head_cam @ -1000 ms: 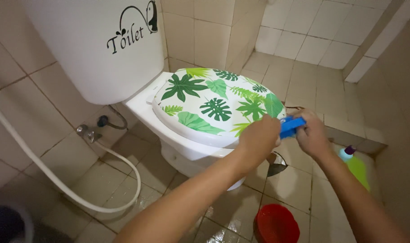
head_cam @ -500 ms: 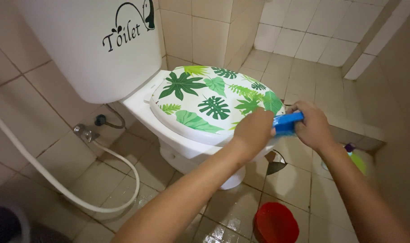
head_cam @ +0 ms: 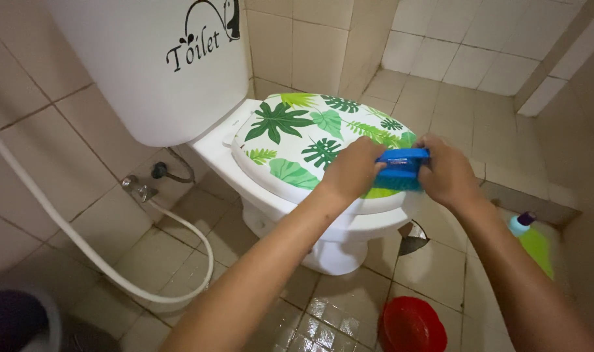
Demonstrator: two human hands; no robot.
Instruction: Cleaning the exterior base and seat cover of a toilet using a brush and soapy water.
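Basically: black decal (head_cam: 202, 32) on the white cistern (head_cam: 147, 65), upper left; white hose (head_cam: 95, 261) lower left. At centre, left hand (head_cam: 352, 173) and right hand (head_cam: 447, 173) both clasp a blue brush (head_cam: 401, 168) over the leaf-print lid (head_cam: 310, 140). Red bowl (head_cam: 411, 324) bottom, green bottle (head_cam: 531, 238) right.

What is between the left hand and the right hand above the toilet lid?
In the head view, a blue brush lies between the left hand and right hand, held by both over the leaf-patterned lid.
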